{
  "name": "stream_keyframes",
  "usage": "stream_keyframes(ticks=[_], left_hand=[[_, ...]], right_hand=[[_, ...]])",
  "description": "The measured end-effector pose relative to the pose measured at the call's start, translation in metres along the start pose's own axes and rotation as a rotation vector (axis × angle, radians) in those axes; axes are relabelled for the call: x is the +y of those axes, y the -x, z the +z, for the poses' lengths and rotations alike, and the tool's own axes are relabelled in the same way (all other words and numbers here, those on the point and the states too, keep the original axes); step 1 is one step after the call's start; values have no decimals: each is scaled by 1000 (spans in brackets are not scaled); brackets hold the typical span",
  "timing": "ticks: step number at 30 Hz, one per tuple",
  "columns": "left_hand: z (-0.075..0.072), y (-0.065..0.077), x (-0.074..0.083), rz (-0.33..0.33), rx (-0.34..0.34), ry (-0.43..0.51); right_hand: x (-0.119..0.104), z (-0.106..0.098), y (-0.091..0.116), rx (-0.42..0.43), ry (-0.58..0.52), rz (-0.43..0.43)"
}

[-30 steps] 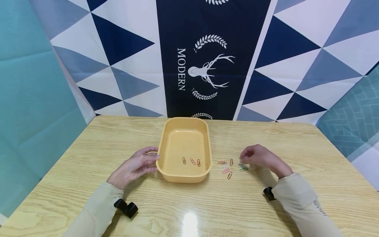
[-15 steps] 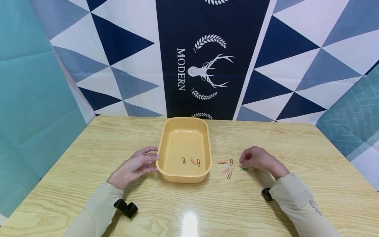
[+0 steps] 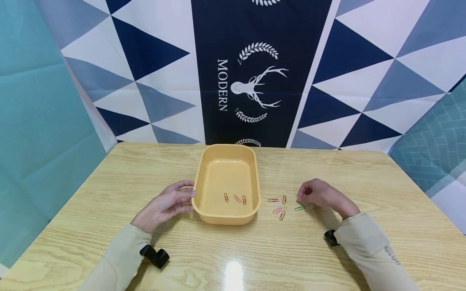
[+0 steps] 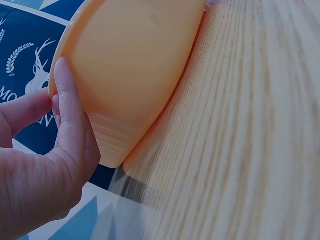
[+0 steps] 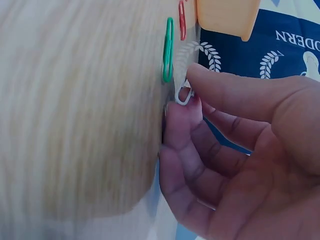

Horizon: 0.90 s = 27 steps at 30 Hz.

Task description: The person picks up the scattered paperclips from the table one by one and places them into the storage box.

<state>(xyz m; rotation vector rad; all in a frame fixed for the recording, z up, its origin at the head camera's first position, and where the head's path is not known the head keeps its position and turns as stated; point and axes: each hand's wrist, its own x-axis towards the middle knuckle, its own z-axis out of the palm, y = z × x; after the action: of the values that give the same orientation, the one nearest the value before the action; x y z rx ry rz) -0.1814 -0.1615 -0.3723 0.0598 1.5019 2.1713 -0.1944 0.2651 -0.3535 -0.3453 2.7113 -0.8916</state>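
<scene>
My left hand (image 3: 165, 206) grips the left rim of a yellow plastic tray (image 3: 227, 219); the left wrist view shows thumb and finger on either side of the tray's wall (image 4: 145, 55). Inside the tray lie two dark red paper clips and a pink paper clip (image 3: 237, 198). To the tray's right, my right hand (image 3: 322, 196) is low over the table. Between its thumb and index finger it pinches a white paper clip (image 5: 183, 98). A green paper clip (image 3: 299, 208) lies just in front of those fingertips. Other fingers curl loosely near the tabletop.
Between tray and right hand, several paper clips lie loose on the wooden table (image 3: 204, 258), among them a red paper clip (image 3: 273, 199) and a pink paper clip (image 3: 277, 210). A patterned cloth (image 3: 164, 72) hangs behind the table's far edge.
My right hand dipped toward the clips, then drew slightly back right. The pale clip beside the green one has left the table and is in its fingers. The left hand and tray stay put.
</scene>
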Motion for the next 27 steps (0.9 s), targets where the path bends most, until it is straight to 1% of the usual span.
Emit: stream_keyframes(ticks=[7, 11, 17, 22, 27], left_hand=[[1, 0, 3, 0, -10, -5], [2, -1, 4, 0, -10, -8], [1, -2, 5, -6, -15, -26], [1, -1, 4, 1, -24, -28], [-1, -1, 3, 0, -23, -29]], right_hand=[[-1, -2, -1, -9, -62, 48], [-2, -5, -2, 1, -111, 77], [-5, -6, -1, 47, -149, 77], [-11, -8, -1, 46, -225, 85], [-24, -8, -3, 51, -297, 73]])
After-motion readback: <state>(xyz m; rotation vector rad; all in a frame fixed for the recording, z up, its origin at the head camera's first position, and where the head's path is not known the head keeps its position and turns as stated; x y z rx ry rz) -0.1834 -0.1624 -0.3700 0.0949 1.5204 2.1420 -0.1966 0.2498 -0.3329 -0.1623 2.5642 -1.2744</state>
